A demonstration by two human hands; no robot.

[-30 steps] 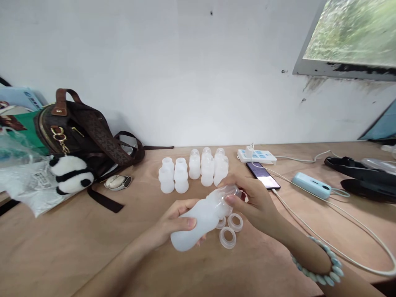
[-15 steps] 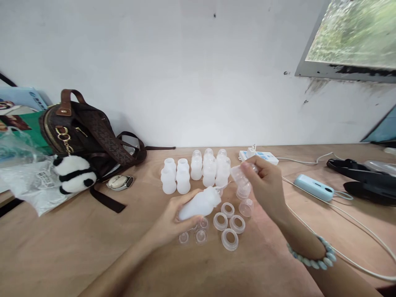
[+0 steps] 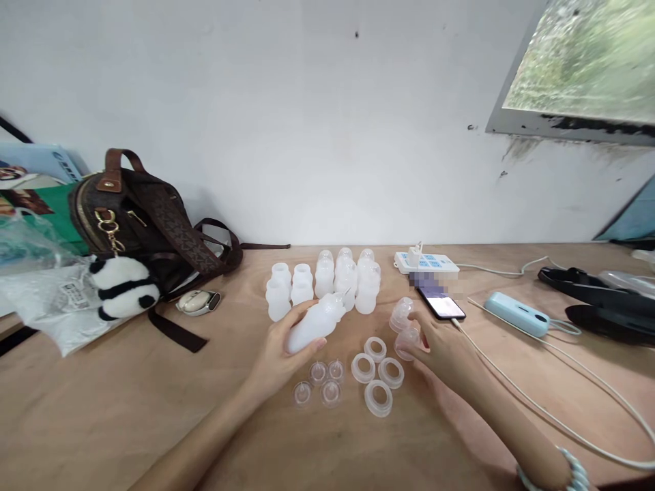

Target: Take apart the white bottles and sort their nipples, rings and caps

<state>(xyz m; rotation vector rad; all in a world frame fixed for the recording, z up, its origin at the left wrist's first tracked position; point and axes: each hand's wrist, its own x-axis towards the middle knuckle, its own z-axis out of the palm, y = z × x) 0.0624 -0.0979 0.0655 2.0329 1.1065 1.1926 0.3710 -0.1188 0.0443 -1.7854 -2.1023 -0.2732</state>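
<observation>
My left hand is closed round a frosted white baby bottle, tilted with its top up to the right. A clear teat shows at its neck. To the right, my right hand has its thumb and fingers round a clear dome cap low over the table. Another clear dome cap lies just behind it. Several translucent collar rings lie between my hands. Several clear teats sit on the table below the bottle.
Open frosted bottles and capped bottles stand towards the wall. A phone on a cable, a power strip and a light-blue power bank are at right. A backpack with a panda toy sits left.
My right hand has moved down and towards me from near the bottle's top to the front cap. My left hand has drawn the bottle slightly left and up, uncovering the teats.
</observation>
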